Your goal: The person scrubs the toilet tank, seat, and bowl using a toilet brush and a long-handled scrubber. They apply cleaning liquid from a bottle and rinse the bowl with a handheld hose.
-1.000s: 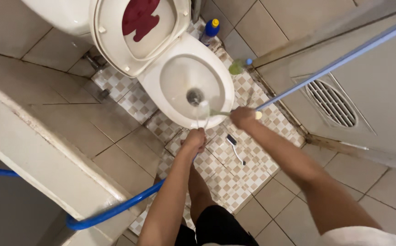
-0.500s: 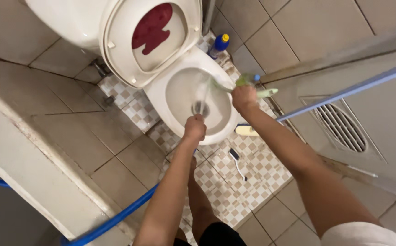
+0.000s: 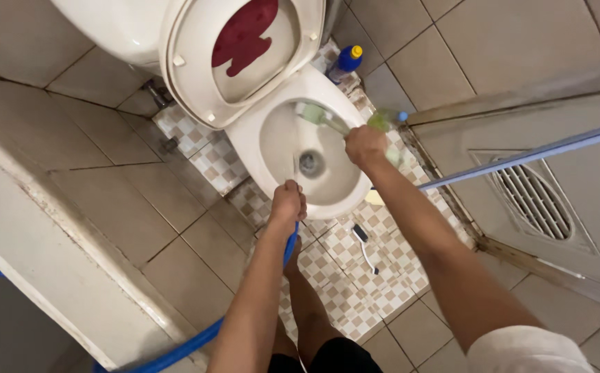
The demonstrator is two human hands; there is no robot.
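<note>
— What's nearest?

— The left hand (image 3: 287, 204), clenched around the end of a blue hose (image 3: 196, 338) at the near rim of the toilet bowl (image 3: 282, 148); a thin stream of water falls into the bowl.

— And the right hand (image 3: 365, 146)?

— Over the bowl's right rim, gripping a green toilet brush (image 3: 320, 116) whose head lies against the far inner wall.

— Anything on the floor?

— A small brush (image 3: 363, 243) on the patterned tiles by the bowl's base. A blue bottle (image 3: 346, 61) stands further back, beside the raised lid (image 3: 244, 48).
</note>
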